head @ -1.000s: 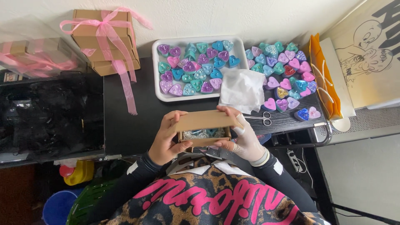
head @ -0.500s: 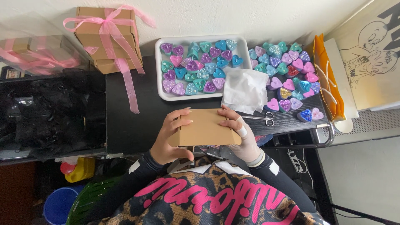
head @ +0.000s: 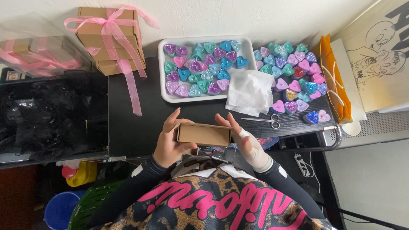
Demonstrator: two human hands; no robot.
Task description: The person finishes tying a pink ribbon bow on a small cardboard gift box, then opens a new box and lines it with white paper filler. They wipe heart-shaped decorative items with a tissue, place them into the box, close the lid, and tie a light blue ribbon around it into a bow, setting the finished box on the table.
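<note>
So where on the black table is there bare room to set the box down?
Bare black table lies between the pink ribbon tail and the left hand, below the white tray. A narrow strip runs under the tray to the scissors. The right end is crowded with heart pieces and tissue.

Brown cardboard box (head: pixel 203 134), pink ribbon (head: pixel 123 64), white tray (head: pixel 164 91), black table (head: pixel 136 123).

A black table (head: pixel 140 127) stands against a pale wall (head: pixel 264 17).
</note>
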